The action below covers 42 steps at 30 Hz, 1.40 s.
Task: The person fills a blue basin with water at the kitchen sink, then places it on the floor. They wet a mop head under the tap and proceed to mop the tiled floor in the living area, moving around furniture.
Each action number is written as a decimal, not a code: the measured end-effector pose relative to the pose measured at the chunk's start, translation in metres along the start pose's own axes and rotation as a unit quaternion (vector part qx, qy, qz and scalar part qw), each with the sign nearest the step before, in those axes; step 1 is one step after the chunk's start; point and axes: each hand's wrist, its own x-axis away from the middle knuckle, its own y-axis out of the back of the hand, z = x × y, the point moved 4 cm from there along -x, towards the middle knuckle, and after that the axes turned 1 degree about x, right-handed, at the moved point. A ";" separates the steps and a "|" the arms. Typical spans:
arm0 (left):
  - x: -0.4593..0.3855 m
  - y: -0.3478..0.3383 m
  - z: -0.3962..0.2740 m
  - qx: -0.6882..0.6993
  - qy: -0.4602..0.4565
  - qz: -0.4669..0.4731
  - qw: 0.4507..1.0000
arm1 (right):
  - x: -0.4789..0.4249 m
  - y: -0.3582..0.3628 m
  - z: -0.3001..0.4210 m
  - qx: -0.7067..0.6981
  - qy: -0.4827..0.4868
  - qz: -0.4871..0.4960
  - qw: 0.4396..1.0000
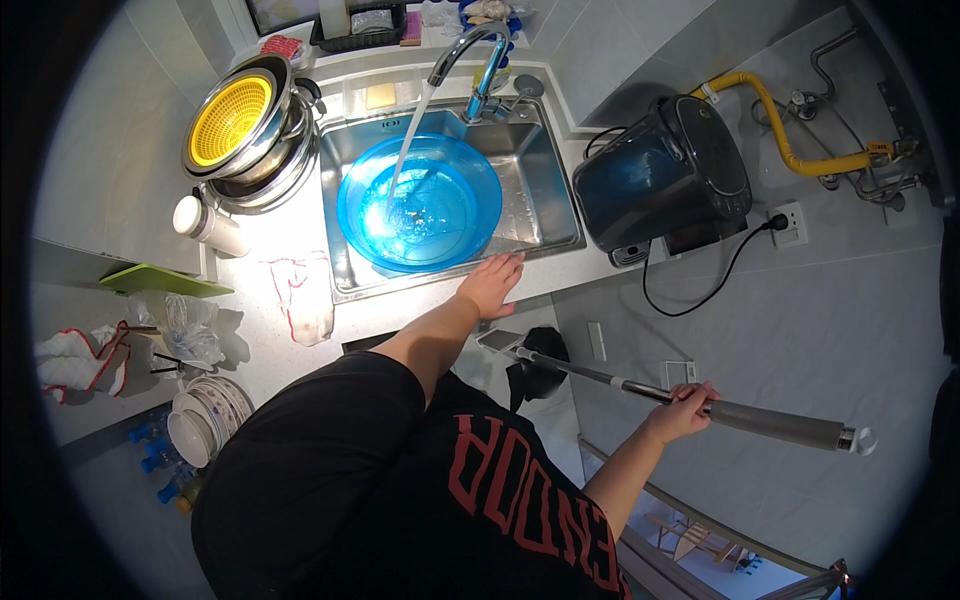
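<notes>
My left hand (491, 285) rests on the front rim of a stainless steel sink (517, 259), with its thumb over the counter edge and nothing held. My right hand (686, 411) is closed around a metal pole just below its grey grip (780, 426). The pole (577, 367) slants down toward the floor, where a pale flat head (501, 341) shows at its lower end. In the sink sits a blue translucent plastic basin (469, 244) holding water. A stream of water runs into it from a chrome gooseneck faucet (487, 79).
Stacked metal bowls and a yellow colander (229, 124) stand left of the sink. A white bottle (210, 225), a red-edged cloth (306, 300) and stacked dishes (206, 420) occupy the counter. A dark electric water dispenser (660, 172) stands at right; its cord (709, 300) hangs down to a wall socket (789, 225).
</notes>
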 end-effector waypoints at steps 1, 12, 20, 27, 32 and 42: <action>0.000 0.000 0.000 0.000 -0.001 -0.002 1.000 | 0.000 0.000 0.000 -0.002 0.000 0.002 1.000; 0.000 -0.001 0.000 -0.008 0.001 -0.004 1.000 | 0.001 -0.003 0.001 -0.004 0.009 0.014 1.000; 0.001 -0.005 0.002 -0.015 0.011 0.019 1.000 | -0.001 -0.003 -0.004 0.001 -0.007 0.008 1.000; -0.001 -0.007 0.004 -0.004 0.005 0.020 1.000 | 0.021 0.010 -0.070 0.107 -0.060 0.024 0.992; -0.007 -0.001 0.002 -0.009 0.005 0.035 0.999 | 0.061 0.020 -0.052 0.021 -0.100 0.109 0.989; 0.000 -0.008 0.005 -0.022 0.011 0.033 0.999 | -0.032 0.009 0.355 0.103 0.218 0.321 0.916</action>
